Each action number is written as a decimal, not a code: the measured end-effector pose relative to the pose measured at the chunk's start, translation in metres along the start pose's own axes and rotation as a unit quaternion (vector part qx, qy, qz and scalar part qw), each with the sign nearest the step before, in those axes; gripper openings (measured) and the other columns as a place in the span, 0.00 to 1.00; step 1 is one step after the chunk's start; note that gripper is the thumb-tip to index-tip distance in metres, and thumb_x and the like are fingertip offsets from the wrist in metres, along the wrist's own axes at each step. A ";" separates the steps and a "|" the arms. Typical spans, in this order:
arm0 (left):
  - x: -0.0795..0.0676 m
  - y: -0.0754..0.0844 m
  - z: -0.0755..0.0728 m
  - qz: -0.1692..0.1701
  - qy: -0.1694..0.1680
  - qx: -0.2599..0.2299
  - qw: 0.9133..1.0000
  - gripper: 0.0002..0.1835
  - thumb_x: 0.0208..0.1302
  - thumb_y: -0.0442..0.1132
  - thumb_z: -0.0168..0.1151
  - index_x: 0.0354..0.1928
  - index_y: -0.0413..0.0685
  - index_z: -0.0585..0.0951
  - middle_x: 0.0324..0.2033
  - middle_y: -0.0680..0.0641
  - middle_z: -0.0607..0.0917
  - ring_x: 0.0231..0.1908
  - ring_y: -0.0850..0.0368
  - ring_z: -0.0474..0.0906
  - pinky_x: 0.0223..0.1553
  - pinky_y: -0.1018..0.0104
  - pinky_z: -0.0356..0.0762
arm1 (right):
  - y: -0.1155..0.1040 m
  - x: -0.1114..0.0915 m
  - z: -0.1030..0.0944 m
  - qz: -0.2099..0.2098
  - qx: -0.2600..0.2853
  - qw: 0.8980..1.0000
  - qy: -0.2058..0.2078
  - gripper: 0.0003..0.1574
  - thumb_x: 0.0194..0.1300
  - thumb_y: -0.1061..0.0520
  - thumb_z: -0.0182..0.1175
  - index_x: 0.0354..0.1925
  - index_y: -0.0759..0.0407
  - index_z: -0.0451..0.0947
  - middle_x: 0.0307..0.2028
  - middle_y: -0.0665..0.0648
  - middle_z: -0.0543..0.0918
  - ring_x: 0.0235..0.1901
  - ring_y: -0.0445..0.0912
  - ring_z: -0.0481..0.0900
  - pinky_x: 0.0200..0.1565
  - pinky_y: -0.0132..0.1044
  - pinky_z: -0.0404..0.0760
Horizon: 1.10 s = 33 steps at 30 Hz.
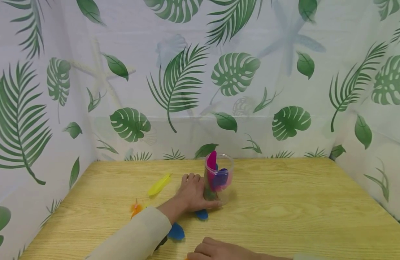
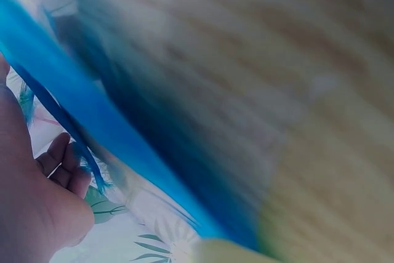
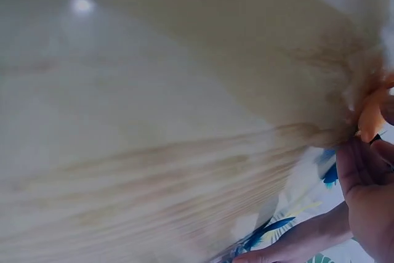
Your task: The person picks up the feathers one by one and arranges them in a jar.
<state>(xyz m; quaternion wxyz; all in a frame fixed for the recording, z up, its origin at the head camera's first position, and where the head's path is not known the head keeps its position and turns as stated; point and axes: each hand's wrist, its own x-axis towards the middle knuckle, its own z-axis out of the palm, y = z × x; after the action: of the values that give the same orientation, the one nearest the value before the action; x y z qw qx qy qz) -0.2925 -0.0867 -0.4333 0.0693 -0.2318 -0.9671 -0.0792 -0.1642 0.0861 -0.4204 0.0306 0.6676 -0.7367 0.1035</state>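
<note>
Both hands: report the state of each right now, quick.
Left hand: closed against the side of the clear, round plastic cup, holding it.
Right hand: closed, pinching a soft orange feather.

From my end I see a clear plastic cup (image 1: 226, 195) standing upright, my left hand (image 1: 194, 193) gripping its left side. Inside it, a magenta feather (image 1: 212, 162) leans against the left wall and pokes above the rim, with a purple feather (image 1: 221, 177) and a pale pink one beside it. A yellow feather (image 1: 159, 185) lies left of the cup, an orange feather (image 1: 136, 208) farther to its left. Front-left of the cup I make out two blue feather ends (image 1: 176, 232), partly hidden. Nearer me than the cup, my right hand (image 1: 216, 250) pinches another orange feather (image 3: 371, 117).
</note>
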 end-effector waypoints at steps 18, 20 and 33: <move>-0.001 0.001 -0.001 0.001 -0.002 -0.010 1.000 0.48 0.49 0.84 0.53 0.50 0.46 0.79 0.45 0.46 0.81 0.49 0.48 0.68 0.59 0.47 0.60 | 0.038 -0.007 0.029 0.247 0.493 0.834 0.010 0.11 0.70 0.54 0.62 0.48 0.55 0.84 0.40 0.45 0.86 0.36 0.34 0.81 0.43 0.27 0.81; -0.001 0.001 -0.002 0.000 -0.001 -0.010 1.000 0.48 0.49 0.83 0.53 0.50 0.46 0.79 0.44 0.46 0.81 0.49 0.48 0.68 0.59 0.48 0.59 | 0.027 -0.001 0.003 0.296 0.529 0.794 0.037 0.09 0.69 0.60 0.63 0.46 0.62 0.83 0.37 0.50 0.86 0.34 0.38 0.80 0.41 0.27 0.81; 0.000 0.003 -0.007 0.006 -0.020 0.036 0.999 0.30 0.61 0.63 0.55 0.50 0.45 0.77 0.42 0.47 0.77 0.45 0.50 0.67 0.55 0.52 0.61 | 0.023 0.012 -0.090 0.432 0.563 0.679 0.189 0.21 0.67 0.64 0.63 0.55 0.72 0.74 0.39 0.59 0.85 0.38 0.48 0.86 0.44 0.46 0.86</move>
<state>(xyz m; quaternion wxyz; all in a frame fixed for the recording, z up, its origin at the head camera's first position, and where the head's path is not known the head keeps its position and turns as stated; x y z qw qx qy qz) -0.2904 -0.0859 -0.4257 0.0586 -0.2364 -0.9691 -0.0390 -0.1968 0.0934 -0.3326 -0.2609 0.1325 -0.7244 0.6242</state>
